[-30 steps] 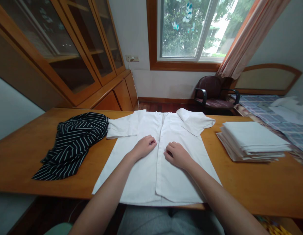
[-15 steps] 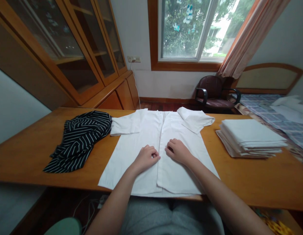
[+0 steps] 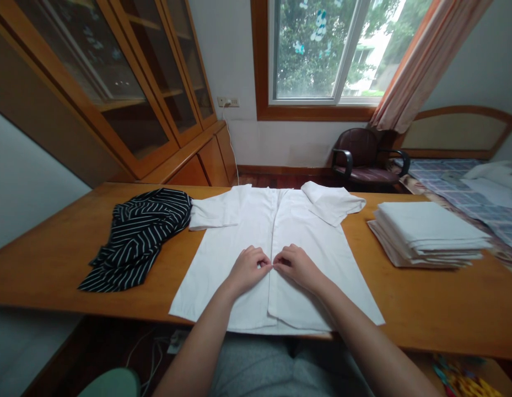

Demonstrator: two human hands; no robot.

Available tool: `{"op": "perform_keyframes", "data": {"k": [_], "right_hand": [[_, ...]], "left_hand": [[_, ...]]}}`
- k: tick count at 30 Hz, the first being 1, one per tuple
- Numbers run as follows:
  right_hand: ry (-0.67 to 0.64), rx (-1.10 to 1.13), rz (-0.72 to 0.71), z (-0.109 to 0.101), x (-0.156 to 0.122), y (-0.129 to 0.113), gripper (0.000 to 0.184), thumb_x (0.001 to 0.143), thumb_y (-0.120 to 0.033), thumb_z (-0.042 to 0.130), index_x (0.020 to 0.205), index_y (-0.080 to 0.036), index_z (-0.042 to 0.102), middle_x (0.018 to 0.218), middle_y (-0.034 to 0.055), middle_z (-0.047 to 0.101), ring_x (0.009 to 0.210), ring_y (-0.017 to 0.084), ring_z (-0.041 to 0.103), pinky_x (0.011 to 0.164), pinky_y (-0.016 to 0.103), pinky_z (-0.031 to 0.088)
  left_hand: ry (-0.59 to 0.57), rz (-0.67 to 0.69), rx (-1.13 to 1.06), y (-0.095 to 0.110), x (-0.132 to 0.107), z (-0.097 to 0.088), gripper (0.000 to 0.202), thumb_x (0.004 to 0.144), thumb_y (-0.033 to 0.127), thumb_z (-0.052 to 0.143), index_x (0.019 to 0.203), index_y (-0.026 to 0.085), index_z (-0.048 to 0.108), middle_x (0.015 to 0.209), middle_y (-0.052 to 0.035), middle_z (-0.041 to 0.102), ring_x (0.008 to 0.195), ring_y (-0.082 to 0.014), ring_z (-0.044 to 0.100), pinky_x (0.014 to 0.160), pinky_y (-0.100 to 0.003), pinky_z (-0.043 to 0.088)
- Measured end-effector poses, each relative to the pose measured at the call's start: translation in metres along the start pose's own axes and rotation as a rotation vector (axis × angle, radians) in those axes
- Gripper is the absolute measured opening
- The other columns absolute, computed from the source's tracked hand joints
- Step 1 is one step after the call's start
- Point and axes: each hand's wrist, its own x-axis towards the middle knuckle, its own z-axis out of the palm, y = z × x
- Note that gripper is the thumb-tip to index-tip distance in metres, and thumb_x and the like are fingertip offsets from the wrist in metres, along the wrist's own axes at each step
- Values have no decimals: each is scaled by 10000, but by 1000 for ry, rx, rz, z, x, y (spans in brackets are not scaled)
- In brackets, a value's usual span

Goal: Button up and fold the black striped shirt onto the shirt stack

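Observation:
A white short-sleeved shirt (image 3: 313, 220) lies spread on the table, its front opening running down the middle and its sleeves out to both sides. My left hand (image 3: 251, 270) is closed in a pinch at the edge of that opening. Facing it, my right hand (image 3: 296, 267) pinches the opposite front edge, and the fingertips of both hands nearly touch. Any button between the fingers is too small to make out. Beside the left sleeve lies a crumpled black garment with white stripes (image 3: 144, 234).
The wooden table (image 3: 421, 309) also bears a stack of folded white cloth (image 3: 429, 231) on the right. Beyond it stand a dark armchair (image 3: 363, 154) and a bed (image 3: 458, 182). A glass-door cabinet (image 3: 156, 105) rises at the back left, and a green stool (image 3: 111, 383) is below.
My right hand has moved left to the shirt's front opening and its fingers have closed there, meeting my left hand. My left hand has barely moved.

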Motion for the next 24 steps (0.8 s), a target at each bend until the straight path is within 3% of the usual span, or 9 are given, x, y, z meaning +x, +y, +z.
{"op": "perform_keyframes", "data": {"k": [24], "right_hand": [[3,-58,-48,2,-2,1,57,861,-213,743,840,-214,690,838,21,679,850,193,537,780,336,379]], "left_hand": [[28,18,-57,-2,-1,1,117,831,214,697,714,213,693,758,7,661,825,-184,569,806,-326,399]]}}
